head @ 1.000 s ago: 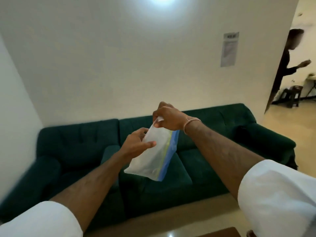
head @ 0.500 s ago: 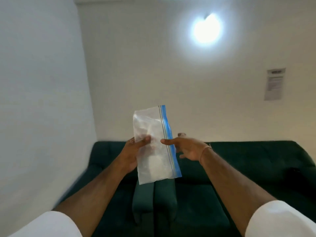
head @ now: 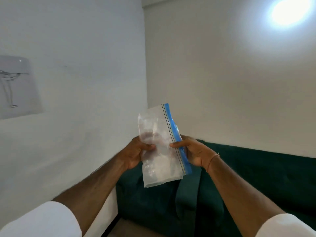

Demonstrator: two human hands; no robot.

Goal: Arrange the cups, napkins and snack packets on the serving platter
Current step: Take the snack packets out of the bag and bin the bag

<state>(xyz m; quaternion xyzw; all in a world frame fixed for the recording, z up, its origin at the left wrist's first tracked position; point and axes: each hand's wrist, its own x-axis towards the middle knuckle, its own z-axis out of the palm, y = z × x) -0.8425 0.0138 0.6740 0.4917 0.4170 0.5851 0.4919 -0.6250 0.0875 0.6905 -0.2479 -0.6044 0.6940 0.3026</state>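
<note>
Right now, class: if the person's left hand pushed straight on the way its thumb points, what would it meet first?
The left hand already grips the clear zip bag, thumb pointing toward the right hand. Beyond the bag it would probably meet that hand's thumb first, though depth is unclear.

Two bare forearms reach out from the bottom corners of the view. Each upper arm wears a white sleeve, the left sleeve [head: 41, 221] and the right sleeve [head: 287, 226], pushed or rolled back to about the elbow, plain cloth with no print or buttons visible. The right wrist carries a thin, pale thread-like band [head: 212, 159] wrapped once around it. The left hand [head: 135, 153] and right hand [head: 195, 153] wear no gloves.
</note>
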